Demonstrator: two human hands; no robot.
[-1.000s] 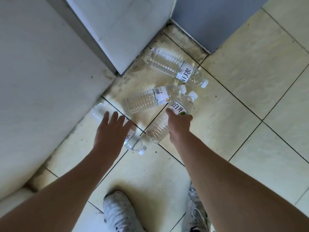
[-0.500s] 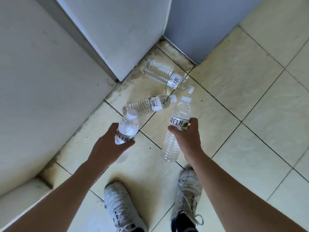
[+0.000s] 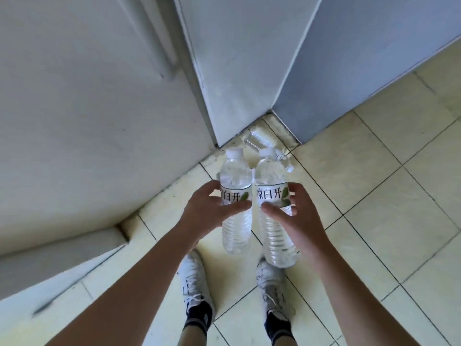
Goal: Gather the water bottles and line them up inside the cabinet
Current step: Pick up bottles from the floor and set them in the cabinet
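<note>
the left hand [image 3: 207,211] has its grip tight around one bottle [image 3: 235,208]. the right hand [image 3: 296,216] has its grip tight around the next bottle [image 3: 273,211]. both are up off the floor [image 3: 374,196]. they touch, so one could slip and drop.

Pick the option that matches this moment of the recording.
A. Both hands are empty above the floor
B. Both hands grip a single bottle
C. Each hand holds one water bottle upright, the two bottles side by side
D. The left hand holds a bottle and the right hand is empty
C: the left hand grips one bottle at its label and the right hand grips a second bottle, caps up, close side by side above the tiled floor.
</note>
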